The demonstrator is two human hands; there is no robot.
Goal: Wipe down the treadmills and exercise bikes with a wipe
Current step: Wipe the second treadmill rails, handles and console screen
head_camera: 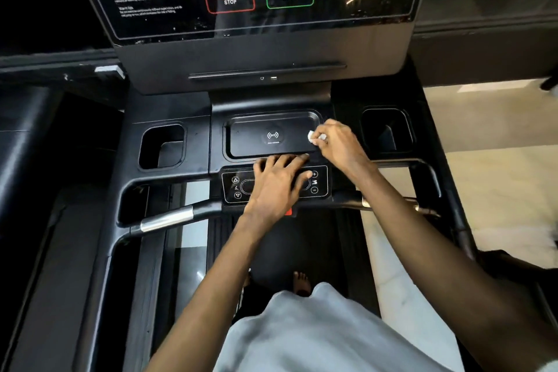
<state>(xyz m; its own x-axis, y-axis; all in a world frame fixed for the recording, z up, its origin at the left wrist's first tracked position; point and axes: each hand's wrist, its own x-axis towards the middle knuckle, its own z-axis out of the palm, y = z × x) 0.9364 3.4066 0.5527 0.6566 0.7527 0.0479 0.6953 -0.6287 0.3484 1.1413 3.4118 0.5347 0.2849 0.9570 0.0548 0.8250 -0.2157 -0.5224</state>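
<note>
While the right hand (338, 142) pinched a small crumpled wipe (314, 137) at the right end of the treadmill's charging tray (271, 136), the left hand (280, 181) lay flat, fingers spread, on the near button panel (317, 190); firm overlapping strokes leftward, reaching corners, would probably serve best.

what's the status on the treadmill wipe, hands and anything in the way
Right hand pinching wipe at charging tray edge. Left hand flat on control pad. Nothing blocking.
</note>
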